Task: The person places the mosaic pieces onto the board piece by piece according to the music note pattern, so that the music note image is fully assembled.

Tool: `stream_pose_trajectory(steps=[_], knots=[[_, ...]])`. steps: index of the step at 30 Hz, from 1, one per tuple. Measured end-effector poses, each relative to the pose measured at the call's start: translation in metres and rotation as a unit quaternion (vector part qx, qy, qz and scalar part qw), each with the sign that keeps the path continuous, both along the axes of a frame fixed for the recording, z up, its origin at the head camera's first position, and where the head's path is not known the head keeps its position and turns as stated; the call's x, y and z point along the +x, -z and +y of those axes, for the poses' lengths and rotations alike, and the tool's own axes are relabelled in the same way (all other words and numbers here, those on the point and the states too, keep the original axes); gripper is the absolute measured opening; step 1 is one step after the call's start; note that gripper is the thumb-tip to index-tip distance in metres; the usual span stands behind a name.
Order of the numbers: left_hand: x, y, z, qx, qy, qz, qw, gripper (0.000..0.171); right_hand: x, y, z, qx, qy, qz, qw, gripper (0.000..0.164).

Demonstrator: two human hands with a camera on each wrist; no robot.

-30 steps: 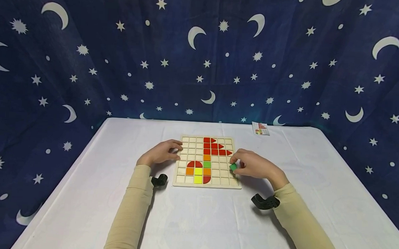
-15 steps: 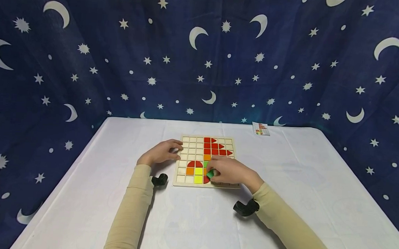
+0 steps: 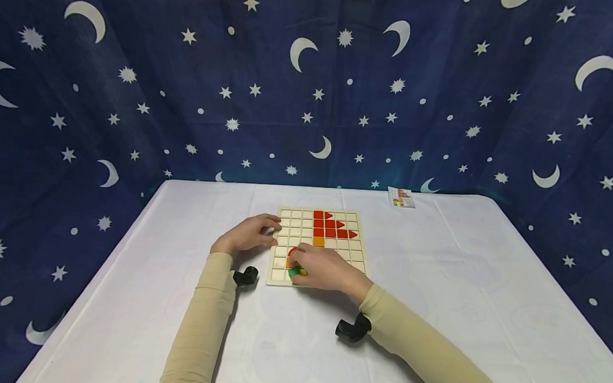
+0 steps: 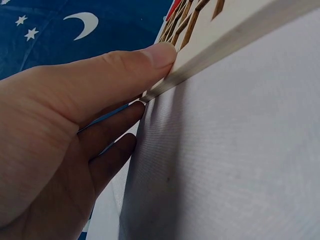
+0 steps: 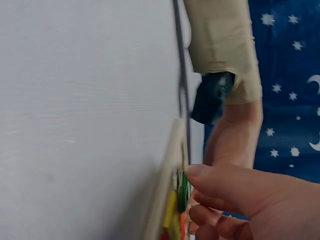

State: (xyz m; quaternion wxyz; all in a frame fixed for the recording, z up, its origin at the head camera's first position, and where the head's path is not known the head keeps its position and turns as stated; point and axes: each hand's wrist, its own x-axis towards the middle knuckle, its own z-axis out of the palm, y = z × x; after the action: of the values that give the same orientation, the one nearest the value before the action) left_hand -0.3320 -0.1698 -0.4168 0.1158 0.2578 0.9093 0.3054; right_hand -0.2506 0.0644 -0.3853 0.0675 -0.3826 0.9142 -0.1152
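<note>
A wooden grid board (image 3: 352, 252) lies mid-table, with red tiles (image 3: 329, 224) in its upper part and an orange tile (image 3: 318, 242) below them. My right hand (image 3: 319, 268) pinches a small green tile (image 3: 295, 271) over the board's lower left cells, hiding most of the coloured tiles there. In the right wrist view the green tile (image 5: 183, 191) sits at my fingertips beside yellow tiles (image 5: 170, 212). My left hand (image 3: 247, 233) holds the board's left edge (image 4: 220, 50), thumb on top and fingers tucked beneath.
A white cloth covers the table (image 3: 179, 237). A small pattern card (image 3: 400, 197) lies at the far right of the table. A dark blue star-and-moon curtain (image 3: 312, 82) hangs behind and at both sides.
My right hand has carried the green tile leftward from the board's right edge to its lower left cells. The left hand has stayed on the board's edge.
</note>
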Motion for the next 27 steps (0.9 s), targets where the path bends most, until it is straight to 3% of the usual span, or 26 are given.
stream_pose_trajectory(steps=[17, 27], knots=[[0.0007, -0.0001, -0.0003, 0.000, -0.004, -0.001, 1.0000, 0.044, 0.0013, 0.0043, -0.0042, 0.026, -0.017, 0.020, 0.999, 0.015], [-0.0006, 0.0001, -0.0012, 0.004, -0.001, 0.001, 1.0000, 0.043, -0.0007, 0.0073, -0.0086, 0.020, -0.020, 0.033, 0.999, 0.005]])
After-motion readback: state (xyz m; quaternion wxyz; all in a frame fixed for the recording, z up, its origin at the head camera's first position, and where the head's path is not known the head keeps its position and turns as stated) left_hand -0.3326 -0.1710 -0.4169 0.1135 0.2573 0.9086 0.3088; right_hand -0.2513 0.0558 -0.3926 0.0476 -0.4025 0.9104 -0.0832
